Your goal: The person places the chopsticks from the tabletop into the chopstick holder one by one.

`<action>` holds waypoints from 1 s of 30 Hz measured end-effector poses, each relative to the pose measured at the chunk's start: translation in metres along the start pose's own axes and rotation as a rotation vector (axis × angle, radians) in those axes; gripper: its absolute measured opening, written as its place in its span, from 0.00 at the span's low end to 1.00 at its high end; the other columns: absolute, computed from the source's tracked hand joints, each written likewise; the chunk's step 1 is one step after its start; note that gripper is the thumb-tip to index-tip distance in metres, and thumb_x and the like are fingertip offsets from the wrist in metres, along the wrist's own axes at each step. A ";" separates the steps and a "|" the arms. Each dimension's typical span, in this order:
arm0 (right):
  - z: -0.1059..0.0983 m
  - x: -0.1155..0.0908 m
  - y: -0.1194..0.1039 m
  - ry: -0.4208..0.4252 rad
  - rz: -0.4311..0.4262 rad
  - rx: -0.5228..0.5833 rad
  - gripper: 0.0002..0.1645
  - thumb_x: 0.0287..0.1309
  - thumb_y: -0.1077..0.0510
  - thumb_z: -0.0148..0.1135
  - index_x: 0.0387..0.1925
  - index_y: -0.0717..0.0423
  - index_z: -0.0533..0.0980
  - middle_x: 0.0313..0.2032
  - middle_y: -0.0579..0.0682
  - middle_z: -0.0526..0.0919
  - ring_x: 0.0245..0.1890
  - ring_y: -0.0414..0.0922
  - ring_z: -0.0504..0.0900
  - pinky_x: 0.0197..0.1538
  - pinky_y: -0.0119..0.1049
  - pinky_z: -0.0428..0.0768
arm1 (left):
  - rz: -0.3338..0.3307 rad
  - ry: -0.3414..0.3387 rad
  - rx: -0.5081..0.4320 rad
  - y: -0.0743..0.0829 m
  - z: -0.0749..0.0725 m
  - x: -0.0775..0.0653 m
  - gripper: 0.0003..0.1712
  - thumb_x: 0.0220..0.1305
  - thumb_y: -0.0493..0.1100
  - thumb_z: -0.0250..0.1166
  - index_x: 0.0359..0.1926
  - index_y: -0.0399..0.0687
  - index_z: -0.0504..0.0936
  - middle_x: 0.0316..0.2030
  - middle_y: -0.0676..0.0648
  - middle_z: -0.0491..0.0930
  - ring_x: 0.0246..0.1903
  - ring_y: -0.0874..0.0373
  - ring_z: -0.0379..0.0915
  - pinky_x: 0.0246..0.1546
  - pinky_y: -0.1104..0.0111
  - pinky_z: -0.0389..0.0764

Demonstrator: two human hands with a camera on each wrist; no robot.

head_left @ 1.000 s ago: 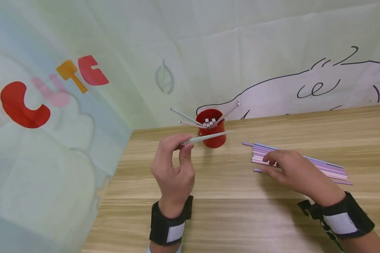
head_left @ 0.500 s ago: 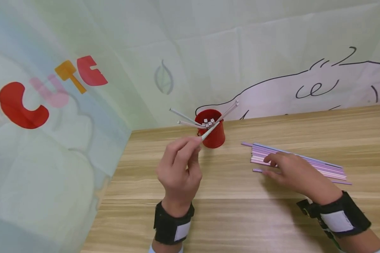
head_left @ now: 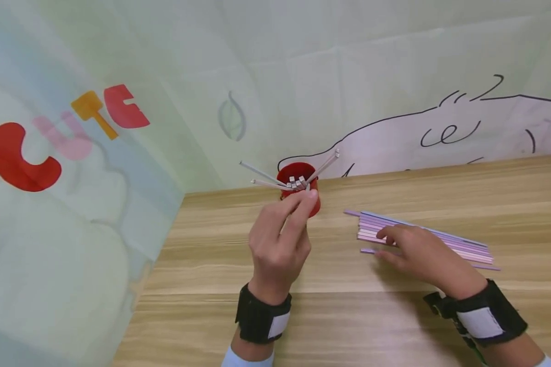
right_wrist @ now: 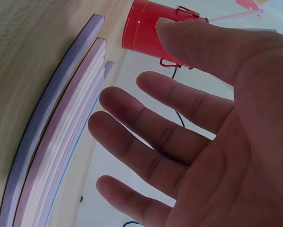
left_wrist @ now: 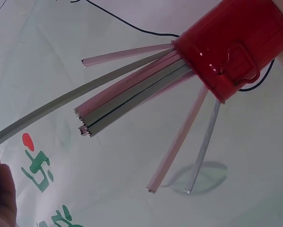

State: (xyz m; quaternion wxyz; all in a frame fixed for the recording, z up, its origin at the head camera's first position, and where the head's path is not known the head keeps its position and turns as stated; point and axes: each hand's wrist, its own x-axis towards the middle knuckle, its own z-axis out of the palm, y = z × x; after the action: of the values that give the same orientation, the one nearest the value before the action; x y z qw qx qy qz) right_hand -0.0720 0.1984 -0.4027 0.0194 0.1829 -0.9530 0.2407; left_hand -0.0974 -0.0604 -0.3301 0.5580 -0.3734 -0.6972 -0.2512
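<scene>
My left hand pinches a thin grey-green stick by its upper end. In the left wrist view the stick's far end reaches the mouth of a small red bucket, beside a bundle of pink and grey sticks. Several other sticks lean outward over the bucket's rim. From the head view, the left fingers partly cover the bucket. My right hand is held low over a row of purple, pink and blue sticks, fingers loosely bent and spread, palm holding nothing in the right wrist view.
The bucket and the row of sticks are on a wood-grain table. One purple stick lies apart on the near side of the row. Behind and to the left stands a pale printed cloth backdrop.
My left hand has moved right and turned, bringing the stick from level in front of the bucket to its mouth. My right hand stays over the row of sticks.
</scene>
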 end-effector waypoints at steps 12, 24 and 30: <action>0.010 0.003 0.001 -0.038 0.042 -0.012 0.19 0.54 0.56 0.76 0.44 0.63 0.82 0.32 0.51 0.85 0.33 0.48 0.83 0.39 0.51 0.82 | -0.273 -0.183 0.042 -0.018 0.011 -0.006 0.12 0.64 0.35 0.69 0.48 0.37 0.87 0.45 0.39 0.83 0.41 0.49 0.81 0.46 0.62 0.84; 0.018 -0.001 0.006 -0.024 0.060 -0.100 0.09 0.49 0.65 0.76 0.34 0.60 0.85 0.27 0.47 0.82 0.27 0.45 0.79 0.32 0.48 0.80 | -0.322 -0.165 -0.082 -0.021 0.004 -0.004 0.10 0.66 0.37 0.64 0.44 0.37 0.87 0.42 0.41 0.82 0.43 0.49 0.80 0.49 0.61 0.83; 0.023 0.000 0.006 -0.006 0.059 -0.115 0.07 0.48 0.68 0.74 0.30 0.57 0.84 0.26 0.46 0.81 0.26 0.43 0.77 0.29 0.45 0.78 | -0.298 -0.217 -0.086 -0.018 0.000 -0.006 0.10 0.65 0.37 0.66 0.44 0.37 0.87 0.43 0.41 0.83 0.43 0.51 0.81 0.50 0.64 0.82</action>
State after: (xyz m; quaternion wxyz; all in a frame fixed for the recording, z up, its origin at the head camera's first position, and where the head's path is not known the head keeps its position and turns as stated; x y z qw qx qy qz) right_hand -0.0729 0.1924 -0.4251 0.0199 0.1540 -0.9703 0.1854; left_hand -0.1113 -0.0724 -0.3349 0.4199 -0.3145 -0.7894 -0.3187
